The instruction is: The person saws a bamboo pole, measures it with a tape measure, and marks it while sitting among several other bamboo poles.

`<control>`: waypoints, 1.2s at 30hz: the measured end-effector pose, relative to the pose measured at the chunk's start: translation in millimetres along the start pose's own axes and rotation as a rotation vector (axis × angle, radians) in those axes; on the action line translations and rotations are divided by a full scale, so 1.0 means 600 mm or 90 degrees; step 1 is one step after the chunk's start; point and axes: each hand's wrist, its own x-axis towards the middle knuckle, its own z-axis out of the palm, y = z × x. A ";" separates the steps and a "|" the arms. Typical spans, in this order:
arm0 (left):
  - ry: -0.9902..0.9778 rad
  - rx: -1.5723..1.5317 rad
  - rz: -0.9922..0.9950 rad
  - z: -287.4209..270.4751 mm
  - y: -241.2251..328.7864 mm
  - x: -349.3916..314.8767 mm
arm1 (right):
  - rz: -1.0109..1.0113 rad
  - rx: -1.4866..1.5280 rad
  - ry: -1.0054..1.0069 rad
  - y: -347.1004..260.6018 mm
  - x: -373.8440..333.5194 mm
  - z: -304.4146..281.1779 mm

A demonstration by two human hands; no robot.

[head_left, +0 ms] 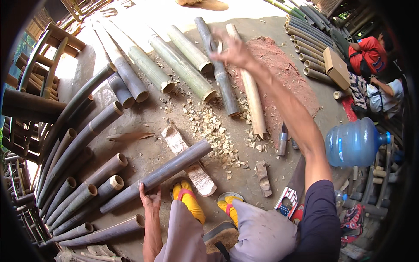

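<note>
A dark bamboo pole (174,168) slants across the space before my knees, its far end over a pale, hacked wood block (198,174). My left hand (150,198) grips its near part, thumb on the side and fingers partly hidden beneath. Stretched far forward, my right hand (231,51) is slightly blurred, with its fingers apart. It is nearest to another dark bamboo pole (224,83) lying on the ground; whether it touches that pole I cannot tell. Beside it lies a pale bamboo pole (252,96) with a jagged near end.
Bamboo chips (214,131) litter the ground ahead. Several cut poles (104,168) fan out at left, near bamboo furniture frames (32,105). A bow saw (286,201) with a red and white handle lies by my right knee, near a blue water jug (352,142). Two people (369,54) sit at far right.
</note>
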 end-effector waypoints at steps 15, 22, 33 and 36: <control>-0.015 0.070 0.070 0.034 -0.043 -0.120 | -0.153 -0.364 0.209 0.031 -0.045 0.363; -0.393 0.371 0.163 0.232 -0.032 -0.176 | -0.033 0.154 0.281 0.080 -0.122 0.501; -0.303 0.557 0.083 0.175 -0.077 -0.144 | 0.137 0.308 0.565 0.179 0.000 0.290; -0.296 0.561 0.102 0.168 -0.074 -0.134 | 0.136 0.219 0.574 0.181 0.007 0.183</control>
